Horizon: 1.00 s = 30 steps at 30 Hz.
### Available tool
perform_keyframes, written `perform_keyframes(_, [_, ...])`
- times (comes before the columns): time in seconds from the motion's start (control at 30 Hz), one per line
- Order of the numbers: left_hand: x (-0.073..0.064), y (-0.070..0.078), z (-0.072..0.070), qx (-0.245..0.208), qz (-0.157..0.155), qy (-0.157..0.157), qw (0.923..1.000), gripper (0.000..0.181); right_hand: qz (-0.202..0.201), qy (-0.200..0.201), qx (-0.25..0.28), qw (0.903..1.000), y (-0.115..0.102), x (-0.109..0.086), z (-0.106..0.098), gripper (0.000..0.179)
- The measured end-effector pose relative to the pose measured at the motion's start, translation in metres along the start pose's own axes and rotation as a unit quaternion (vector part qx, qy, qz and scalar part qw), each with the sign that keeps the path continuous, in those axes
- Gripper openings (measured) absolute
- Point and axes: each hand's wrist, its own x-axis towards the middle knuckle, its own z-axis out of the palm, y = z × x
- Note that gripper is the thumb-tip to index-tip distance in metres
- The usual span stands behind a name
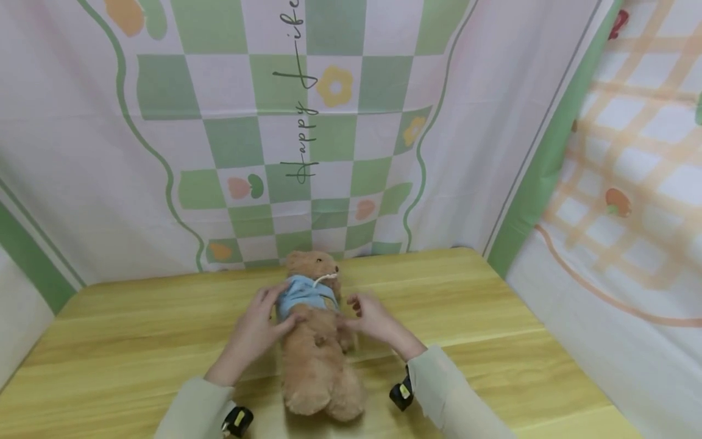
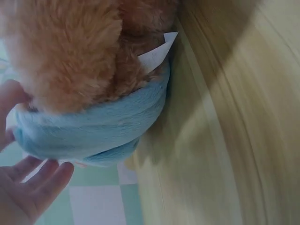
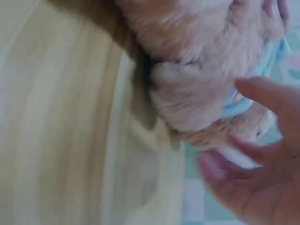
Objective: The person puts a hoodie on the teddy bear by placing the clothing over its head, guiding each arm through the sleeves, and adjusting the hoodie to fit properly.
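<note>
A brown plush teddy bear (image 1: 315, 366) lies on its back on the table, its head toward the far edge. Its light blue top (image 1: 304, 294) covers the chest, with a white cord near the neck. My left hand (image 1: 258, 326) rests along the bear's left-hand side in the head view, thumb on the belly and fingers by the top. In the left wrist view, those fingertips (image 2: 58, 176) touch the blue cloth. On the opposite side, my right hand (image 1: 375, 320) has its thumb near the belly and top's hem, its other fingers loosely bent beside the bear.
The wood-grain table (image 1: 466, 305) ends at a checked green and white cloth (image 1: 285, 140) hanging behind it. Another patterned cloth (image 1: 631, 201) hangs at the right. A white tag (image 2: 157, 56) sticks out from under the bear's top.
</note>
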Motion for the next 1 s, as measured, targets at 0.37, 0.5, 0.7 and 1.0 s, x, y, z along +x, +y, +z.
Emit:
perform_keyframes(0.37, [-0.002, -0.011, 0.01, -0.016, -0.013, 0.012, 0.9997, 0.06, 0.032, 0.004, 0.022, 0.9993, 0.009, 0.003, 0.016, 0.038])
perform_keyframes(0.5, [-0.005, -0.018, 0.014, -0.047, -0.044, 0.009, 0.9979, 0.053, 0.017, 0.046, 0.005, 0.9988, 0.003, 0.005, 0.008, 0.017])
perform_keyframes(0.7, [-0.007, -0.022, 0.021, -0.027, -0.024, 0.03, 0.9989, 0.049, -0.004, 0.076, -0.001, 0.9971, -0.005, 0.004, -0.009, 0.012])
perform_keyframes(1.0, [-0.002, -0.027, 0.028, 0.105, 0.117, 0.144, 0.977, 0.044, -0.027, 0.042, 0.039, 0.998, 0.003, 0.004, -0.011, 0.028])
